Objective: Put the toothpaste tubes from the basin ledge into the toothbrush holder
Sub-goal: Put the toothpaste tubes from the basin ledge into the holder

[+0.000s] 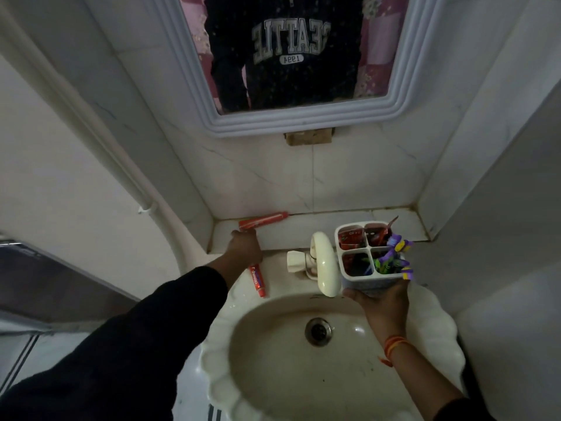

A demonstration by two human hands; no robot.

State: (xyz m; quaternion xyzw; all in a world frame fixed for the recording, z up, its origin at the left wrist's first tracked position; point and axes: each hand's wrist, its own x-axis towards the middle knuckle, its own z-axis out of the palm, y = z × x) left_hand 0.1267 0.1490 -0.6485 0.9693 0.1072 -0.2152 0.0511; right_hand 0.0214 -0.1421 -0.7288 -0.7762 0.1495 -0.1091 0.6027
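Note:
A red toothpaste tube [264, 219] lies along the back of the tiled ledge [291, 230]. My left hand [245, 246] reaches onto the ledge with its fingers curled against that tube's flat end; whether it grips the tube is hidden. A second red tube [258, 281] lies on the basin rim, its upper end hidden beneath my left hand. My right hand [383, 300] holds a white four-compartment toothbrush holder [368, 253] from below, above the basin's right side. The holder's back compartments hold red tubes, and its front right one holds purple and green toothbrushes.
A cream tap [324, 264] stands between my two hands at the back of the scalloped basin [425, 323]. A framed mirror [303, 120] hangs on the tiled wall above. Walls close in at left and right of the ledge.

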